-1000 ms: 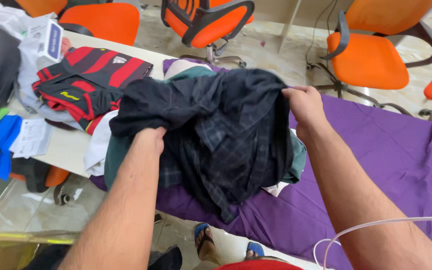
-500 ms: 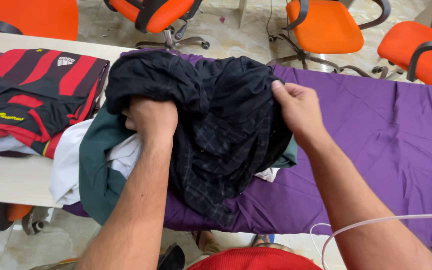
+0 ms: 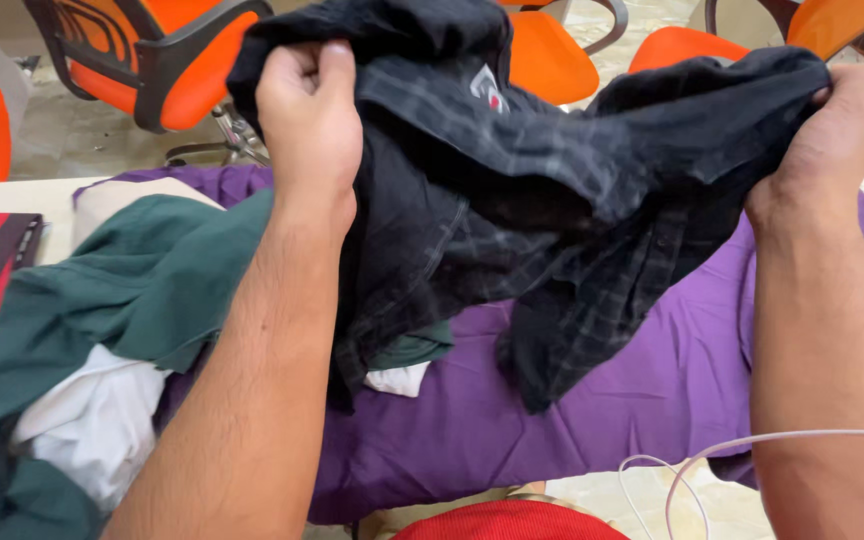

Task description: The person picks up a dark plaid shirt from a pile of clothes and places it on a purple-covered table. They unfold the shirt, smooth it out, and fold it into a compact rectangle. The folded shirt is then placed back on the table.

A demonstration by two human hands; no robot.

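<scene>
Hands hold a dark checked shirt (image 3: pixel 552 190) up over the purple cloth (image 3: pixel 652 400). Left hand (image 3: pixel 307 110) is clenched on its bunched top left edge; right hand (image 3: pixel 837 135) pinches the far right edge. Near left lie a green garment (image 3: pixel 122 290) and a white garment (image 3: pixel 102 425).

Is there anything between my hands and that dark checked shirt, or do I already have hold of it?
Nothing is in the way. Your left hand and right hand both grip the dark checked shirt, lifted above the purple cloth.
</scene>
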